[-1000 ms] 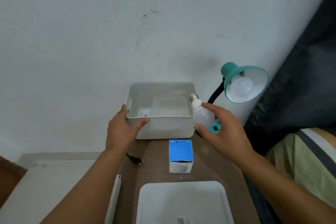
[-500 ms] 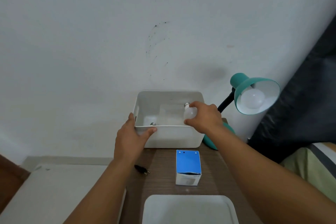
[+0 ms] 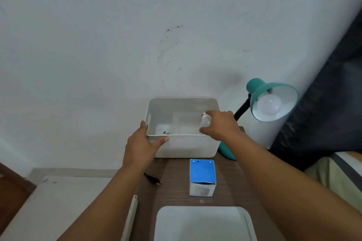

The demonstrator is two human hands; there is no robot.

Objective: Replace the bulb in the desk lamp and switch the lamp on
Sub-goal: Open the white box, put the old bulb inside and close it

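A teal desk lamp (image 3: 260, 92) stands at the back right of the brown table, with an unlit white bulb (image 3: 269, 106) in its shade. My right hand (image 3: 221, 125) holds another white bulb (image 3: 205, 120) over the right inside of the white bin (image 3: 182, 146), its metal base pointing up and left. My left hand (image 3: 143, 143) grips the bin's front left rim. A second bulb's metal base (image 3: 165, 133) shows in the bin's near left corner.
A blue and white bulb box (image 3: 202, 178) stands in front of the bin. A black plug (image 3: 153, 179) lies on the table (image 3: 174, 191). A white lid or tray (image 3: 203, 223) sits at the near edge. A white wall is close behind.
My right hand carried the bulb from beside the lamp leftward and into the bin. My left hand stayed on the bin's rim.
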